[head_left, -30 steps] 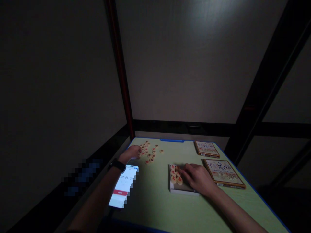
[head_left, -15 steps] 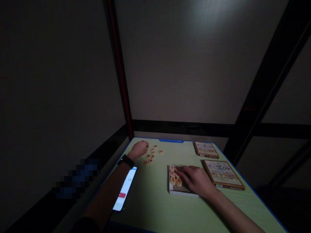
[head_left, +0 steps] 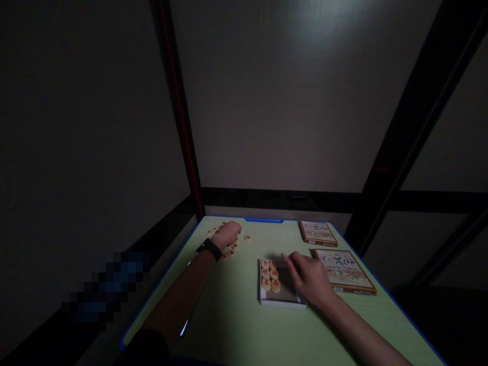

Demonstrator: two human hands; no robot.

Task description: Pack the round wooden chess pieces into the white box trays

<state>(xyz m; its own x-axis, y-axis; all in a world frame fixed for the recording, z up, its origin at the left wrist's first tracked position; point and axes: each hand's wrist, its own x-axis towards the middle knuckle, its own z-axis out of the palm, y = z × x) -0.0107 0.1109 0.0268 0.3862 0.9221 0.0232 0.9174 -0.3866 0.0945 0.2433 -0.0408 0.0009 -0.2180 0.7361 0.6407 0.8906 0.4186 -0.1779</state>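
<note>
At the table's far left, my left hand [head_left: 227, 234], with a dark band on the wrist, curls down among loose Chinese chess pieces [head_left: 231, 252]. Its fingers look closed, and the hand covers whatever they hold. A shallow white-edged box [head_left: 284, 303] sits nearer, its left side holding several round pieces with red characters [head_left: 270, 277] in two columns. Over the box's right side hovers my right hand [head_left: 311, 277], thumb apart from the bent fingers; no piece shows in it.
Two flat boxes with Chinese chess lettering lie on the right, one farther back [head_left: 318, 233] and one nearer [head_left: 346, 270]. A phone [head_left: 184, 328] lies mostly hidden under my left forearm. One piece [head_left: 247, 238] lies apart. Walls stand behind the blue-edged table [head_left: 244, 325].
My left hand has moved right, over the loose pieces, and its forearm now covers most of the phone. My right hand has drawn back from the pieces in the box. The view has shifted slightly.
</note>
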